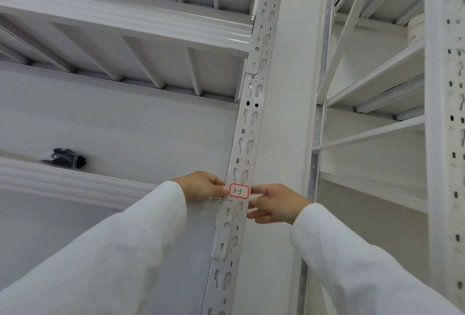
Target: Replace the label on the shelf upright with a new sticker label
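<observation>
A white perforated shelf upright (pixel 247 123) runs from the bottom of the view up to the top, leaning slightly to the right, with keyhole slots and round holes punched along its face. On that face, low in the view, sits a small sticker label (pixel 239 191): white, with a red rounded border and the handwritten marking "3-3". It lies flat across the width of the upright, just above a bracket (pixel 225 229) where a shelf beam (pixel 75 183) joins from the left.

Both hands meet at the label. The left hand (pixel 202 186) comes in from the left in a white sleeve (pixel 105 259), its grip pinched so that a fingertip presses the label's left edge. The right hand (pixel 274 204), also in a white sleeve (pixel 372 274), reaches from the right; its fingers (pixel 259 190) are drawn together at the label's right edge (whether they actually clasp the sticker or only touch it cannot be told), and the lower fingers curl loosely beneath.

On the shelf to the left, well apart from the hands, lies a dark object in a clear bag (pixel 66 158). Above it are the ribbed undersides of higher shelves. To the right stands a second white shelving unit (pixel 377 83).
</observation>
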Tool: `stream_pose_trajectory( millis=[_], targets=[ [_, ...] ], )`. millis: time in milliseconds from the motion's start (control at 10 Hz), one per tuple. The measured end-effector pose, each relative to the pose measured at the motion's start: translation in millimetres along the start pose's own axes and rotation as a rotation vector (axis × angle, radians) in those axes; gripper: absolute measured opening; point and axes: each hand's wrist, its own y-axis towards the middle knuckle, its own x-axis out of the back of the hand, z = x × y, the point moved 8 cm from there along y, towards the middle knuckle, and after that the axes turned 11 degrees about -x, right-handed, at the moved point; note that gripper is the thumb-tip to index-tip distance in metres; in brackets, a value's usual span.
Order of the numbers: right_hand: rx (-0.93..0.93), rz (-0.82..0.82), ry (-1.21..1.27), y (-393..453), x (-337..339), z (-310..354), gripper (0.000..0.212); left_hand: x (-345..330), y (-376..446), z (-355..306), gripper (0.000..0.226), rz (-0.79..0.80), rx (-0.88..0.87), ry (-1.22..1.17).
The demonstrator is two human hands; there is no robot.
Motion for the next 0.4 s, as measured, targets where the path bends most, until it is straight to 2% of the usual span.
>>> stream_pose_trajectory(
  millis=[200, 300, 400],
  targets=[
    [-0.059, -0.023, -0.074, 5.6, -10.2, -17.9, 0.026, -3.1, -2.1, -2.3, 0.028, 0.030, -0.036, -0.077],
    [-0.061, -0.113, -0.056, 8.6, -7.2, -12.2, 0.039, -5.3, -9.5, -7.8, 0.033, 0.035, -0.053, -0.093],
    [-0.004, -0.291, -0.066, 10.7, 14.8, -2.6, 0.050, -2.6, -10.0, -5.3, 0.035, -0.050, -0.070, -0.113]
  ],
)
